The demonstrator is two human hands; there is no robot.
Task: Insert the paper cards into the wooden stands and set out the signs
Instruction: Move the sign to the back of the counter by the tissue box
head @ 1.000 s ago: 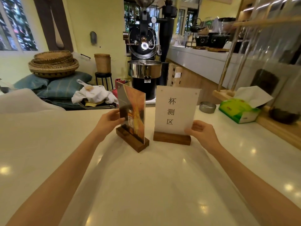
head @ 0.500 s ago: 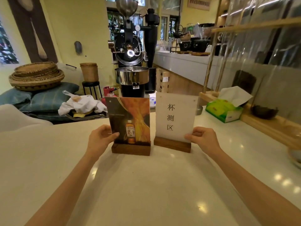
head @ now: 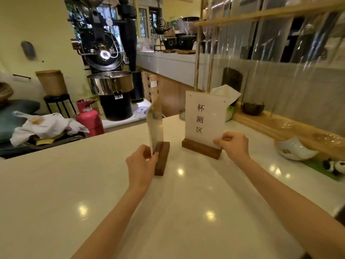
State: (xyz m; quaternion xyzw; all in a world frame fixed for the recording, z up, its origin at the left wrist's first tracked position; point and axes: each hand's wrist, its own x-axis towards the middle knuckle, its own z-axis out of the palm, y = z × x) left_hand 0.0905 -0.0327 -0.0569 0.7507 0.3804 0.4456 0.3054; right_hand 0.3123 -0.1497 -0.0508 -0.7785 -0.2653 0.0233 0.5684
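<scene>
Two signs stand on the white counter (head: 93, 184). The left sign (head: 155, 126) is a clear-covered card in a dark wooden stand (head: 162, 157), turned nearly edge-on to me. My left hand (head: 141, 165) pinches its near lower edge. The right sign (head: 204, 118) is a white card with black characters, upright in a wooden stand (head: 200, 150) and facing me. My right hand (head: 233, 145) grips its lower right corner.
A green tissue box (head: 229, 109) sits behind the right sign. A white dish (head: 295, 148) and a panda figure (head: 334, 165) lie on the right by a wooden rail. A pink gas cylinder (head: 89, 118) and a coffee roaster (head: 110, 81) stand beyond the counter's far edge.
The left sign has swung from facing me to nearly edge-on, with my left hand still on it. The right sign stays held. My view has shifted to the right.
</scene>
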